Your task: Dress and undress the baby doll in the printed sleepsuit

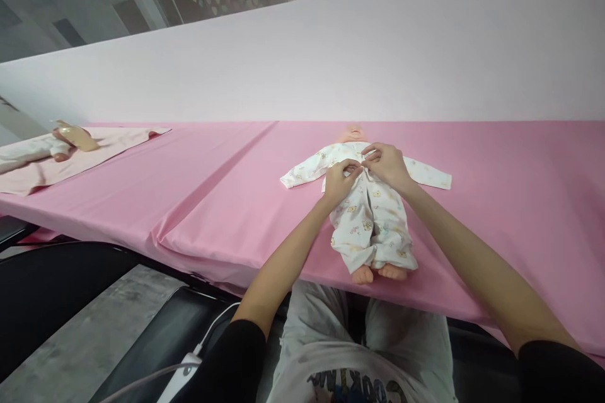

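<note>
Pale shirt point(354, 384) with printed lettering sits closest to my view, and past it I see the doll point(354, 133) lying face up on the pink-covered tabletop point(227, 201), feet toward me, in a white patterned outfit point(354, 227) whose sleeves spread out to both sides. I have the left hand point(342, 181) and the right hand point(385, 165) almost touching over the outfit's front, each closed in a pinch on its fabric, though the fingers hide exactly what lies between them. Well off to the left, I make out a yellowish bottle point(79, 137) beside a white-clothed figure point(29, 151) on a paler cloth point(111, 143).
</note>
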`<state>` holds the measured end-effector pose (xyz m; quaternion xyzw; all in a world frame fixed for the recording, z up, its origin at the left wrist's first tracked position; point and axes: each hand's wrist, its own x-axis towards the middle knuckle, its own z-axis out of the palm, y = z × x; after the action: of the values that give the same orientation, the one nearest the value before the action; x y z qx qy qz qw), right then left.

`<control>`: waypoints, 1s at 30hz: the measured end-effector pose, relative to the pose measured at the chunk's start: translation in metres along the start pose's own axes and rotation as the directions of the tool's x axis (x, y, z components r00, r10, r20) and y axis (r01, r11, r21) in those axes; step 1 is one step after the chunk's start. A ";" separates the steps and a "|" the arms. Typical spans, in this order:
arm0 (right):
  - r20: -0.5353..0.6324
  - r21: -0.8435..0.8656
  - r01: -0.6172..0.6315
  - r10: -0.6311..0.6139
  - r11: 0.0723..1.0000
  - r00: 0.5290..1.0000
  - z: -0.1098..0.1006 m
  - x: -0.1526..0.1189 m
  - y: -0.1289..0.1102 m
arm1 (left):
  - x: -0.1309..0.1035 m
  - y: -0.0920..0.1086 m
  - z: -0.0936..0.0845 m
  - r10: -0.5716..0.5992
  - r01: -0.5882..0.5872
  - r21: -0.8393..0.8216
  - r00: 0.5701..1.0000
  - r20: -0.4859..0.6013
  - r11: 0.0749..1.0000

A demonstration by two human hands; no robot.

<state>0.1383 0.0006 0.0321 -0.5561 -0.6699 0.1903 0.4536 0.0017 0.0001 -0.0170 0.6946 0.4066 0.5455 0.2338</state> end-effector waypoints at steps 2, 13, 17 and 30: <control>-0.055 0.015 0.040 -0.039 0.999 0.998 0.014 -0.006 0.005 | -0.001 -0.001 0.001 -0.026 0.025 -0.049 1.000 -0.018 0.998; -0.389 0.157 0.226 -0.150 0.961 0.909 0.046 -0.030 0.019 | -0.003 -0.005 0.005 -0.001 -0.006 -0.075 0.996 -0.086 0.997; -0.396 0.147 0.205 -0.132 0.968 0.909 0.045 -0.030 0.018 | -0.002 -0.003 0.005 -0.034 0.030 -0.053 0.996 -0.081 0.998; -0.398 0.166 0.256 -0.173 0.952 0.901 0.044 -0.030 0.020 | -0.003 -0.004 0.004 -0.050 0.043 -0.077 0.996 -0.080 0.996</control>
<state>0.1123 -0.0100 -0.0177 -0.4526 -0.6026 0.0992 0.6498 0.0044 0.0000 -0.0230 0.6527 0.4112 0.5829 0.2553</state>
